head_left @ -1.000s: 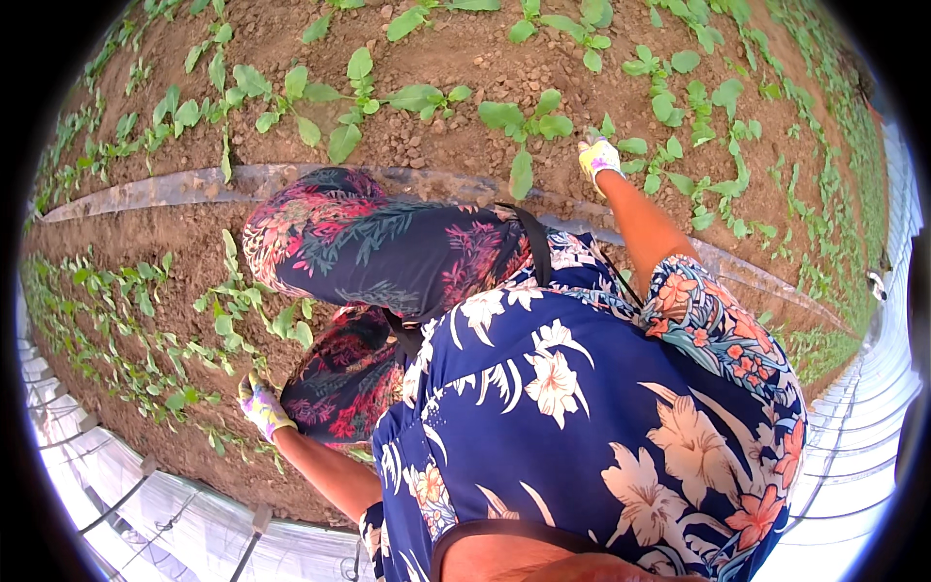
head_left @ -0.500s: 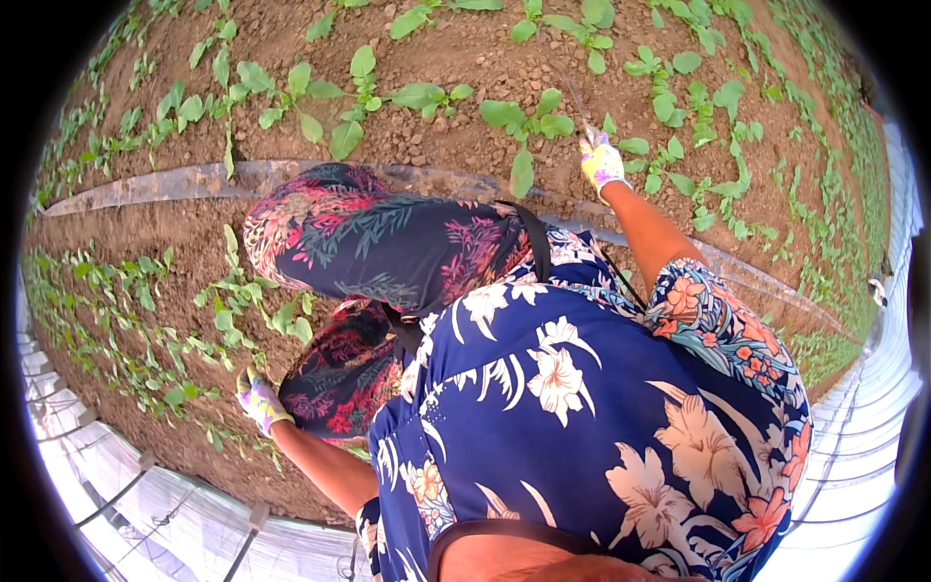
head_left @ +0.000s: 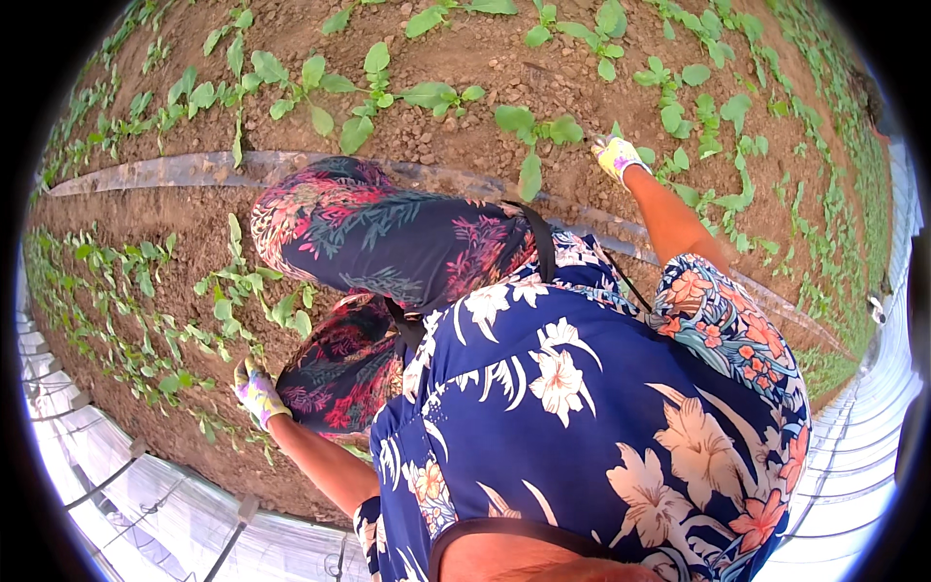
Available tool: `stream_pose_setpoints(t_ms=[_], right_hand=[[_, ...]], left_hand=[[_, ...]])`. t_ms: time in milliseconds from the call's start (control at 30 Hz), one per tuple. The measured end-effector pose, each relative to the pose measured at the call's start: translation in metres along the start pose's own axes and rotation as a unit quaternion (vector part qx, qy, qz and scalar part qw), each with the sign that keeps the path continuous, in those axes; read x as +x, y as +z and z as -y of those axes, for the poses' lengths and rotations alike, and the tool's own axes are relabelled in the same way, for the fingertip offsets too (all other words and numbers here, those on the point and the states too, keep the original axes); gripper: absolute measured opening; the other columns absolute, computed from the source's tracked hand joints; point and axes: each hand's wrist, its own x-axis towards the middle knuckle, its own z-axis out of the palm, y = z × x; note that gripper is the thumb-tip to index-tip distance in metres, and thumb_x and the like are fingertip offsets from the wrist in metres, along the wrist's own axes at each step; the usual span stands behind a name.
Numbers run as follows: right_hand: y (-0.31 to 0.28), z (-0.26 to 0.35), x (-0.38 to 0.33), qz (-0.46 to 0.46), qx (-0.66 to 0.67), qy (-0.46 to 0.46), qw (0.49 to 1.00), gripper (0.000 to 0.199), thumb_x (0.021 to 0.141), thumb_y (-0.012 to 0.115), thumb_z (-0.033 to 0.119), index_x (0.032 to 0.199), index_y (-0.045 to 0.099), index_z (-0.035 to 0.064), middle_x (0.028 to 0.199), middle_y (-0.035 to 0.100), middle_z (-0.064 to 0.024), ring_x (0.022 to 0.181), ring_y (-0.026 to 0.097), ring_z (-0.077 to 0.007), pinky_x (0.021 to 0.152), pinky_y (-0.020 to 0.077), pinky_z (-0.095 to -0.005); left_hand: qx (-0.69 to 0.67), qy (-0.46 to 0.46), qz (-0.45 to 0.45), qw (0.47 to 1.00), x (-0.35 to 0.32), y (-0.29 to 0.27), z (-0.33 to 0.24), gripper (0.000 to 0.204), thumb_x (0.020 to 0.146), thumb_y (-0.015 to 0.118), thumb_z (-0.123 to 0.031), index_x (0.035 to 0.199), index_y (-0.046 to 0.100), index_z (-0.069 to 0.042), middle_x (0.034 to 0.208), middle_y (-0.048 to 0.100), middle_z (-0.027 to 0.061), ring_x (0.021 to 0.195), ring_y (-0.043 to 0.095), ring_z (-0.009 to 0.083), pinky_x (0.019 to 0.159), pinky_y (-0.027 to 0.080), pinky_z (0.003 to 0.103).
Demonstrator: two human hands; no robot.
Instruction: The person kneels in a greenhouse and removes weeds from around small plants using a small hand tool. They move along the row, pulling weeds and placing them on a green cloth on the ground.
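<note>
Brown, crumbly soil (head_left: 465, 60) spreads all around where I stand, running out to pale, shiny sheeting (head_left: 175, 514) crossed by dark lines. Across the ground crouches a person in a blue flowered top (head_left: 582, 398) and dark floral trousers (head_left: 388, 242). A dusty plastic strip (head_left: 213, 170) runs between two planted stretches, passing under the near leg. Green rows (head_left: 208, 95) fill both sides. The gloved left hand (head_left: 258, 393) hangs low beside leafy plants (head_left: 223, 310); its fingers look loosely bent, and I can't tell whether they touch anything. The gloved right hand (head_left: 624, 159) reaches beyond the strip, fingers curled; whether they grip something is too small to tell. A broad-leaved seedling (head_left: 564, 129) stands just left of those fingers, apart from them, and a small leaf (head_left: 616, 129) pokes up right by their tips.
</note>
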Motion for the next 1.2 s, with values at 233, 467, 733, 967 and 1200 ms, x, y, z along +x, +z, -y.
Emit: stream_pose_setpoints(t_ms=[233, 467, 733, 967, 1200], right_hand=[[-0.014, 0.029, -0.009, 0.063, 0.016, 0.06, 0.996, 0.049, 0.088, 0.05, 0.039, 0.117, 0.056, 0.0007, 0.114, 0.059, -0.0238, 0.108, 0.055, -0.0379, 0.092, 0.0437, -0.0428], [-0.044, 0.04, -0.054, -0.042, 0.047, 0.032, 0.998, 0.049, 0.083, 0.054, 0.034, 0.118, 0.052, -0.0006, 0.111, 0.058, -0.0269, 0.106, 0.056, -0.0385, 0.09, 0.0441, -0.0432], [-0.084, 0.104, -0.054, -0.082, 0.121, -0.019, 0.989, 0.05, 0.082, 0.055, 0.034, 0.119, 0.052, 0.0006, 0.113, 0.058, -0.0254, 0.107, 0.055, -0.0378, 0.089, 0.0438, -0.0421], [-0.113, 0.102, 0.092, -0.211, 0.367, 0.094, 0.901, 0.051, 0.083, 0.059, 0.027, 0.124, 0.044, -0.0013, 0.11, 0.059, -0.0243, 0.097, 0.061, -0.0352, 0.08, 0.049, -0.0413], [-0.163, 0.115, 0.205, -0.252, 0.42, 0.156, 0.858, 0.053, 0.091, 0.048, 0.036, 0.129, 0.044, -0.0002, 0.115, 0.058, -0.024, 0.104, 0.058, -0.038, 0.086, 0.0452, -0.0425]], left_hand=[[-0.007, 0.007, -0.006, 1.0, -0.005, -0.009, -0.005, 0.014, 0.092, 0.055, -0.02, 0.092, 0.06, -0.006, 0.063, 0.047, -0.0046, 0.052, 0.039, 0.0051, 0.046, 0.031, 0.022], [0.014, 0.047, -0.035, 0.998, -0.014, -0.027, -0.016, 0.019, 0.093, 0.052, -0.018, 0.099, 0.06, -0.002, 0.073, 0.054, -0.0007, 0.062, 0.043, 0.0087, 0.057, 0.037, 0.025], [0.177, 0.159, -0.101, 0.966, -0.074, -0.033, -0.039, 0.022, 0.091, 0.054, -0.016, 0.104, 0.06, 0.001, 0.096, 0.064, 0.0107, 0.087, 0.059, 0.0187, 0.081, 0.045, 0.03], [0.317, 0.134, -0.076, 0.936, -0.048, -0.003, -0.039, 0.025, 0.091, 0.052, -0.022, 0.104, 0.061, -0.002, 0.098, 0.063, 0.0164, 0.089, 0.06, 0.0313, 0.079, 0.046, 0.037], [0.349, 0.076, -0.03, 0.934, -0.015, 0.018, -0.033, 0.026, 0.09, 0.053, -0.019, 0.106, 0.06, 0.001, 0.101, 0.063, 0.0173, 0.093, 0.06, 0.0318, 0.08, 0.046, 0.037]])
